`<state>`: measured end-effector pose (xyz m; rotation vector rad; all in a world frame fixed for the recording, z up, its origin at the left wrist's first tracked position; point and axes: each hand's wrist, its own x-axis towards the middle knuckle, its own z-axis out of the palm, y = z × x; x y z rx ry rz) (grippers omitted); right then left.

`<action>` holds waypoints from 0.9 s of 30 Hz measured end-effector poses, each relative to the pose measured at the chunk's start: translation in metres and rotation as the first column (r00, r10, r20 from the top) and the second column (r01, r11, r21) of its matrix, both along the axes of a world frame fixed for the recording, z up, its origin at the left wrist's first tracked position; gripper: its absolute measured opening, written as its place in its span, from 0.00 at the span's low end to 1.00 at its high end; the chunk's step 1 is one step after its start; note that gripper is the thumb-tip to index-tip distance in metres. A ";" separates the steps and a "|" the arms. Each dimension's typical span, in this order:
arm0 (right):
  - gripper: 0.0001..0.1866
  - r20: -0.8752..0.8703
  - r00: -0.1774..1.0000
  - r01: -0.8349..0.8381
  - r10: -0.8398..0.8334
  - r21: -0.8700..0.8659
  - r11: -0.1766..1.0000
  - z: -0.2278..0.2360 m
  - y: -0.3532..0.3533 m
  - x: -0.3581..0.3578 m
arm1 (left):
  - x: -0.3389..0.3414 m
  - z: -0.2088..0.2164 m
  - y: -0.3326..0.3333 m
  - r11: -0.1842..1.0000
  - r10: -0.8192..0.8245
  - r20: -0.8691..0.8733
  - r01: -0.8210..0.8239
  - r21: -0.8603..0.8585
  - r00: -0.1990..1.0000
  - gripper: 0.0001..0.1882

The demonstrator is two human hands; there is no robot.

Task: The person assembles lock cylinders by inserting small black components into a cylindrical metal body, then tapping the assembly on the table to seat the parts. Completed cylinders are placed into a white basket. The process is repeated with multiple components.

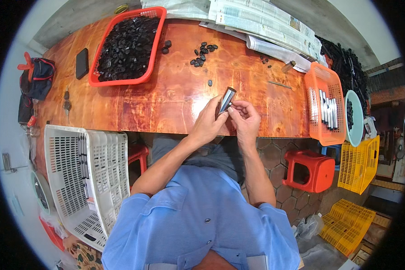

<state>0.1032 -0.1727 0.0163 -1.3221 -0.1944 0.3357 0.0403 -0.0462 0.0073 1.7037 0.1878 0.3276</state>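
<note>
My left hand (206,122) is closed around a shiny metal tube (228,97), tilted above the table's front edge. My right hand (248,122) pinches at the tube's side, with thumb and forefinger together; whatever small piece may be between them is too hidden to name. A single black oval piece (210,83) lies just beyond the tube. Farther back is a loose group of similar black pieces (202,57). At the back left, a red plastic basket (155,49) holds a heap of small black pieces (126,49).
On the right stand an orange basket (316,120) with several metal tubes and a pale green basin (356,126). A thin rod (280,84) and a short dark cylinder (288,66) lie nearby. Newspapers (261,20) cover the back. Below are a white crate (108,166) and a red stool (310,155).
</note>
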 end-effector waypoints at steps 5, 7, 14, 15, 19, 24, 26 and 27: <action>0.12 -0.010 1.000 0.001 -0.001 -0.007 1.000 -0.004 0.002 0.001 | 0.001 -0.010 0.000 1.000 0.015 0.039 -0.015 -0.008 0.999 0.26; 0.12 -0.016 1.000 0.014 -0.014 -0.015 1.000 -0.004 0.002 0.002 | -0.002 0.005 0.001 0.993 0.021 0.037 -0.025 0.115 0.999 0.27; 0.11 0.001 0.999 0.043 -0.044 -0.157 0.987 0.004 0.001 0.001 | -0.004 0.013 -0.003 0.977 0.066 0.022 -0.069 0.201 0.998 0.29; 0.11 0.031 0.998 0.054 -0.049 -0.178 0.983 0.004 0.002 0.001 | -0.005 0.015 -0.003 0.974 0.074 0.033 -0.079 0.211 0.997 0.28; 0.10 0.135 0.988 0.092 -0.071 -0.157 0.983 0.001 0.002 0.006 | -0.002 0.004 -0.004 0.994 0.046 0.032 -0.049 0.093 0.998 0.25; 0.11 0.400 0.913 0.157 0.082 -0.531 0.833 0.001 -0.001 0.030 | -0.004 0.011 0.006 0.737 -0.058 -0.125 -0.042 -0.675 0.990 0.22; 0.12 0.418 0.861 0.098 0.289 -0.694 0.713 -0.001 0.002 0.043 | -0.008 0.001 0.016 0.715 -0.005 -0.108 -0.072 -0.696 0.994 0.22; 0.12 0.468 0.822 0.126 0.324 -0.704 0.699 0.001 0.006 0.046 | -0.009 -0.001 0.021 0.697 0.016 -0.098 -0.081 -0.712 0.995 0.21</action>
